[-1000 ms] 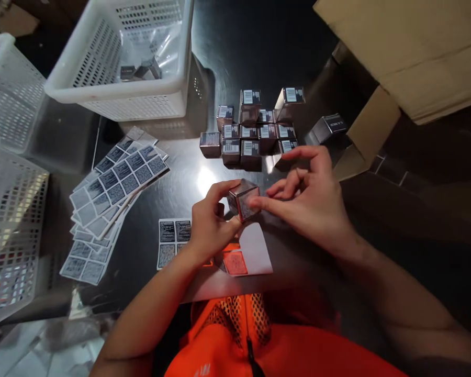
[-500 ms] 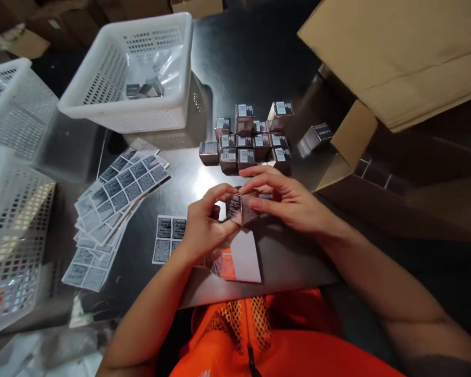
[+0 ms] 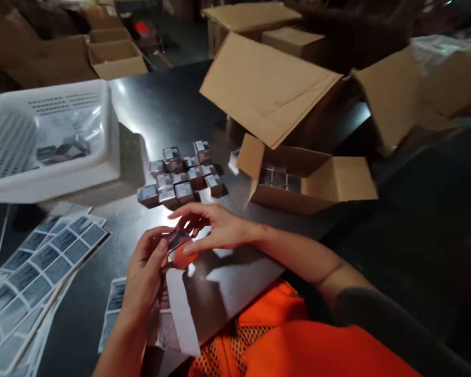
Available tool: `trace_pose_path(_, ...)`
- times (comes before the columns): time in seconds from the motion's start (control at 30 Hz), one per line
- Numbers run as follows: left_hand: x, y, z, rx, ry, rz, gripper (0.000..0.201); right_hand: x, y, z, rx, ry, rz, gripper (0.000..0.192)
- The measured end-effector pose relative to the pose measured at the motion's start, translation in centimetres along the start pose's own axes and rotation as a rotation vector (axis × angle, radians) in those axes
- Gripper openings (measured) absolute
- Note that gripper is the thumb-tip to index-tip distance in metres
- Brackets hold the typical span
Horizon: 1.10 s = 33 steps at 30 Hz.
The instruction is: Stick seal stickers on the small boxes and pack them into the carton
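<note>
Between my hands is a small dark glossy box [image 3: 177,240], its near side reflecting orange. My left hand [image 3: 143,272] grips it from the left with thumb and fingers. On the other side, my right hand [image 3: 215,226] has its thumb on the near face and its fingers curved over the far edge. A label sheet [image 3: 184,314] with a white strip lies below the box, partly behind my left hand and wrist. Just beyond my hands stands a cluster of similar small boxes [image 3: 183,192], a few stacked on others.
Printed label sheets [image 3: 51,262] fan out at the left, with another sheet [image 3: 113,309] beside my left forearm. A white basket [image 3: 113,141] holds several small boxes and clear plastic. An open carton [image 3: 290,201] with small boxes stands right, near larger cartons [image 3: 267,89].
The view has swung right and up, bringing the open carton into fuller sight. Both hands still hold the small box, which is now turned differently.
</note>
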<state>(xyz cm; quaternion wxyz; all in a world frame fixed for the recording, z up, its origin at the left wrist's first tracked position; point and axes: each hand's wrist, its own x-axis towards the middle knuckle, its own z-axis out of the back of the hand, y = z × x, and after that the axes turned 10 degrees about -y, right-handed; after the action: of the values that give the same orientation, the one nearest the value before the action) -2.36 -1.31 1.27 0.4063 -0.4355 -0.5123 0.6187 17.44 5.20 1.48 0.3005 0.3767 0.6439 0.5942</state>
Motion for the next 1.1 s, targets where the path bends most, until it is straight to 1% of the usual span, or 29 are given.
trace_pose_path(0.07, -0.1, 0.0, -0.3, -0.008, 0.022, 0.03, 0.055, -0.3, 0.6, -0.2, -0.102, -0.01, 0.03, 0.06)
trace_pose_path(0.1, -0.2, 0.0, -0.4, -0.028, 0.036, 0.036, 0.064, -0.7, 1.3, -0.4, -0.163, -0.042, 0.062, 0.059)
trace_pose_path(0.17, -0.1, 0.2, -0.3, -0.065, 0.041, 0.02, 0.08, -2.0, 3.1, -0.2, -0.313, -0.148, 0.201, 0.059)
trace_pose_path(0.2, 0.0, 0.3, -0.1, -0.081, 0.043, 0.007, 0.085, -3.0, 4.3, 0.3, -0.41, -0.232, 0.298, 0.056)
trace_pose_path(0.27, 0.1, 0.3, 0.2, -0.076, 0.048, -0.036, 0.085, -5.3, 6.7, 2.2, -0.647, -0.466, 0.479, 0.05)
trace_pose_path(0.3, 0.0, 0.3, 0.3, -0.046, 0.042, -0.066, 0.082, -6.6, 7.7, 3.7, -0.784, -0.641, 0.533, 0.049)
trace_pose_path(0.33, -0.1, 0.2, 0.4, 0.001, 0.033, -0.098, 0.079, -7.9, 8.7, 5.4, -0.941, -0.846, 0.568, 0.048)
trace_pose_path(0.37, -0.2, 0.1, 0.5, 0.056, 0.025, -0.125, 0.076, -9.1, 9.4, 7.2, -1.1, -0.992, 0.588, 0.047)
trace_pose_path(0.4, -0.4, -0.1, 0.4, 0.109, 0.02, -0.146, 0.073, -10.1, 9.9, 9.1, -1.257, -1.063, 0.533, 0.045)
trace_pose_path(0.43, -0.6, -0.2, 0.4, 0.157, 0.024, -0.161, 0.07, -10.9, 10.1, 10.9, -1.396, -1.064, 0.442, 0.044)
trace_pose_path(0.5, -0.8, -0.4, 0.2, 0.241, 0.042, -0.189, 0.063, -11.9, 9.8, 14.0, -1.588, -0.97, 0.207, 0.037)
trace_pose_path(0.57, -0.8, -0.4, 0.1, 0.329, 0.06, -0.25, 0.057, -12.0, 8.8, 16.2, -1.651, -0.852, -0.002, 0.03)
trace_pose_path(0.6, -0.7, -0.3, 0.1, 0.374, 0.061, -0.287, 0.054, -11.9, 8.3, 16.9, -1.648, -0.809, -0.065, 0.028)
trace_pose_path(0.7, -0.4, -0.1, 0.1, 0.475, 0.019, -0.355, 0.044, -11.1, 7.4, 18.1, -1.606, -0.753, -0.129, 0.03)
trace_pose_path(0.8, -0.3, 0.0, 0.0, 0.524, -0.041, -0.364, 0.037, -10.5, 7.3, 18.7, -1.591, -0.719, -0.201, 0.035)
trace_pose_path(0.87, -0.2, 0.1, 0.0, 0.541, -0.041, -0.37, 0.037, -10.4, 7.3, 18.9, -1.582, -0.675, -0.234, 0.031)
trace_pose_path(0.97, 0.0, 0.4, 0.2, 0.565, -0.036, -0.379, 0.039, -10.3, 6.8, 18.8, -1.573, -0.62, -0.267, 0.018)
trace_pose_path(1.03, 0.3, 0.7, 0.3, 0.575, -0.029, -0.388, 0.039, -10.4, 6.2, 18.6, -1.566, -0.608, -0.3, 0.018)
trace_pose_path(1.1, 0.5, 0.8, 0.4, 0.575, -0.015, -0.386, 0.041, -10.5, 5.9, 18.4, -1.559, -0.617, -0.307, 0.025)
